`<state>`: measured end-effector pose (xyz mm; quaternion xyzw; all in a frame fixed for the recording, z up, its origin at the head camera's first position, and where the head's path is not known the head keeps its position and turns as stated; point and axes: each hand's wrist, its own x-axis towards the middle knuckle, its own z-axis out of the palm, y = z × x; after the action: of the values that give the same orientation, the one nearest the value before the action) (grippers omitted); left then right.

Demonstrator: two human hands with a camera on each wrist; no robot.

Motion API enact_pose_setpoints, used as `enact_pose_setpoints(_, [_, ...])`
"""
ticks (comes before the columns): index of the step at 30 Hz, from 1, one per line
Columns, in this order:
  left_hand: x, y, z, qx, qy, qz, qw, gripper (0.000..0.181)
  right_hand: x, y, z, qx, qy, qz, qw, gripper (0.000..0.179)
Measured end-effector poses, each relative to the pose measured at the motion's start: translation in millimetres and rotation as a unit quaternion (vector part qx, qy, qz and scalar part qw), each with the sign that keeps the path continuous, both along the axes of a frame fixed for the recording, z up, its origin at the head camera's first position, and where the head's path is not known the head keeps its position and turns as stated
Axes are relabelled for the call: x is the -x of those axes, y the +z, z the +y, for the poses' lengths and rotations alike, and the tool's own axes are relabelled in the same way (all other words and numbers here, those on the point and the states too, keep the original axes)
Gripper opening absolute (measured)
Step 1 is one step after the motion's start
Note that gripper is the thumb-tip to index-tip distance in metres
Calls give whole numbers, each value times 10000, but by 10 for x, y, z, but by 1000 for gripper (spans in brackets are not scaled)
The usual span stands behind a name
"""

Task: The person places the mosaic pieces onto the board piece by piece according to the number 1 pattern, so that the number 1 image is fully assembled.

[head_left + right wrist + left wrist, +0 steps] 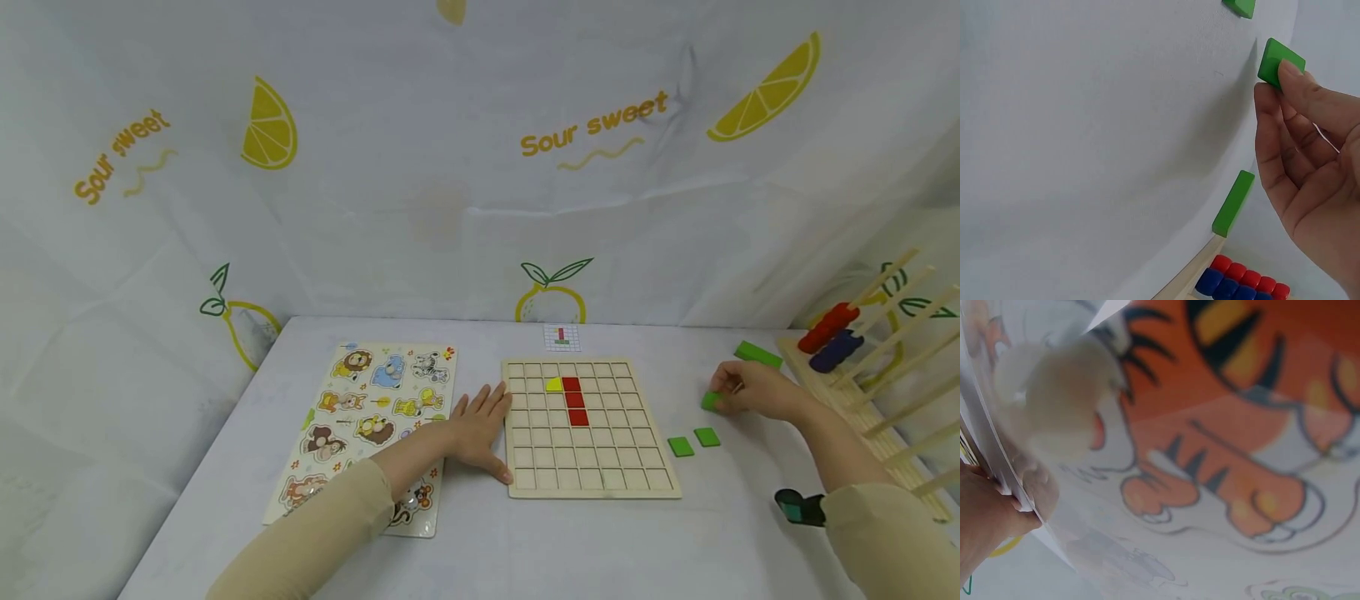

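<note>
My right hand (759, 393) pinches a green square tile (1272, 59) between thumb and fingers, held to the right of the wooden grid board (546, 458). On the table between that hand and the board lie two more green tiles (681, 447). With fingers spread, my left hand (478, 432) rests against the board's left edge. Three red squares (575, 400) form a column in the grid, and a yellow rounded piece (554, 384) sits left of the top one. Behind the board, a small pattern card (562, 337) shows a coloured figure on a grid.
An animal puzzle board (352, 442) lies under my left forearm. At the right stands a wooden rack (892, 425) with upright pegs and red and blue beads (1241, 281). Near its far end is a long green block (758, 354). A patterned cloth hangs behind the table.
</note>
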<state>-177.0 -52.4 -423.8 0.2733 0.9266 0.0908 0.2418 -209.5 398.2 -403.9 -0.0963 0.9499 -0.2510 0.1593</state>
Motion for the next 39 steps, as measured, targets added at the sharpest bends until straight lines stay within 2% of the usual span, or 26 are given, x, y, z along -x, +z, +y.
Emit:
enact_pose_setpoints(9, [-11, 8, 8, -29, 50, -46, 10000, 122, -15, 40, -246, 242, 109, 587, 9979, 22])
enact_pose_setpoints(14, [-25, 14, 11, -51, 63, -170, 9998, 122, -36, 41, -415, 435, 159, 575, 9973, 21])
enact_pose_setpoints(19, [-15, 0, 4, -45, 17, -77, 10000, 123, -47, 29, -556, 497, 241, 592, 9967, 20])
enact_pose_setpoints(28, [7, -17, 1, -29, 33, -6, 10000, 124, -87, 8, -868, 554, 625, 571, 9949, 18])
enact_pose_setpoints(39, [-1, -13, 0, -80, 27, -24, 10000, 124, -134, -28, -1154, 915, 753, 320, 9924, 15])
